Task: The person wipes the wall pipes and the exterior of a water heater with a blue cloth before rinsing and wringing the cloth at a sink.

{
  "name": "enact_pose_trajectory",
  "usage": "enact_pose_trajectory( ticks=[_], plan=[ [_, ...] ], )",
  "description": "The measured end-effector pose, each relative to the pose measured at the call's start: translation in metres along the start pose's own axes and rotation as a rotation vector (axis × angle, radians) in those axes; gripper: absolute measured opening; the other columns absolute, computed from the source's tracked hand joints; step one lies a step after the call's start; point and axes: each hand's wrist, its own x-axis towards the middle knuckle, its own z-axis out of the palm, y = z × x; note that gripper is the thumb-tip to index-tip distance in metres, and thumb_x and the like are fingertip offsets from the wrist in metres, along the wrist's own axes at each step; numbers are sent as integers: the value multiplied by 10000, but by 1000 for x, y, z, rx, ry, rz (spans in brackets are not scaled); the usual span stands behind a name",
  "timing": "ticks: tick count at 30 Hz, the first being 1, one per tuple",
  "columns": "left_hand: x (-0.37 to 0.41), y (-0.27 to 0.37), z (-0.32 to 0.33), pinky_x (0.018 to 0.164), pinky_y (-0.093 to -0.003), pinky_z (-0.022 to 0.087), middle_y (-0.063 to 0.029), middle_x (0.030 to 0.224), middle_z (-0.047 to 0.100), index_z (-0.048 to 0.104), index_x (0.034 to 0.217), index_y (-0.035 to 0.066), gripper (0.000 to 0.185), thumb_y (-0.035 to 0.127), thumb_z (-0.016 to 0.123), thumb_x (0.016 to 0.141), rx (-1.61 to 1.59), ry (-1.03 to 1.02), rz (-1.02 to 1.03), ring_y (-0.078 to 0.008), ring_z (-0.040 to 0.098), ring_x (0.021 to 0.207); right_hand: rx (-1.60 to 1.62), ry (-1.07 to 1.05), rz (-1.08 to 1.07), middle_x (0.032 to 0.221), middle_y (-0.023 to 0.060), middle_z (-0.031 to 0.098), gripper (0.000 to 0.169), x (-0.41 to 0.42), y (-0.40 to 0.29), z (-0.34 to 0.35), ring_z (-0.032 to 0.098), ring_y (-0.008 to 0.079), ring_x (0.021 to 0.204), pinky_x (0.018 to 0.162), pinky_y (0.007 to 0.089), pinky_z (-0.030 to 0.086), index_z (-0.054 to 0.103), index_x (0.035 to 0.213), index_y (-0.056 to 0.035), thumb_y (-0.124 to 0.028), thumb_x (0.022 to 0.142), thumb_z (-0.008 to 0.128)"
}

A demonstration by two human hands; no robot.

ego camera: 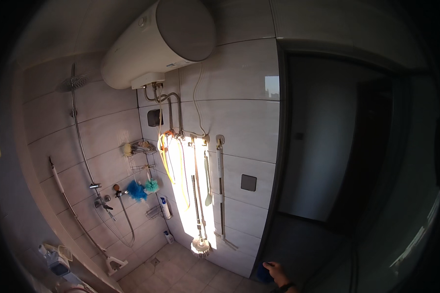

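At the lower right, beside the doorway, my right hand (277,274) grips a dark blue object (264,273), too dim to identify. A dark band circles that wrist. My left hand is out of view. Before me, on the tiled wall, hangs a round-headed scrub brush (200,246) on a long pole, its head low near the floor. Right of it hangs a second long-handled tool (220,190) in white and black. Bright sunlight falls on the wall around the brush, washing out detail.
A water heater (185,31) is mounted high, with a shower set (102,201) to its left. Bath puffs (136,190) hang below a wire corner shelf (143,148). A white-headed pole tool (115,264) leans at left. The dark doorway (315,146) opens at right.
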Motion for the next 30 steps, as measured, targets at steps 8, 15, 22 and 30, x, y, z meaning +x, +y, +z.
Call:
enact_pose_trajectory(
  ticks=[8,15,22,30],
  plan=[
    [1,25,9,837,-511,570,-246,1034,753,763,1063,49,398,424,655,986,78,-51,-9,-437,720,991,-44,-23,-23,973,69,780,459,-1,-12,-9,702,169,864,795,326,549,789,1105,-6,-390,867,869],
    [7,55,23,835,-469,579,-223,993,769,777,1065,41,328,345,705,965,-71,-54,40,-395,740,953,-17,-34,13,1013,87,762,515,8,-11,-34,689,191,920,836,344,534,764,1159,4,-419,880,857],
    [16,85,27,846,-469,577,-227,1017,767,789,1056,42,338,355,693,974,-71,-103,73,-397,736,979,-23,50,-14,935,66,759,472,29,8,-57,691,187,850,783,340,537,786,1088,-7,-418,869,864],
    [14,104,30,790,-539,540,-267,923,725,762,933,36,430,443,639,1000,18,-88,105,-464,696,907,21,-53,-17,975,73,755,383,41,10,-63,685,196,892,823,365,525,768,1073,-14,-353,908,836]
  ],
)
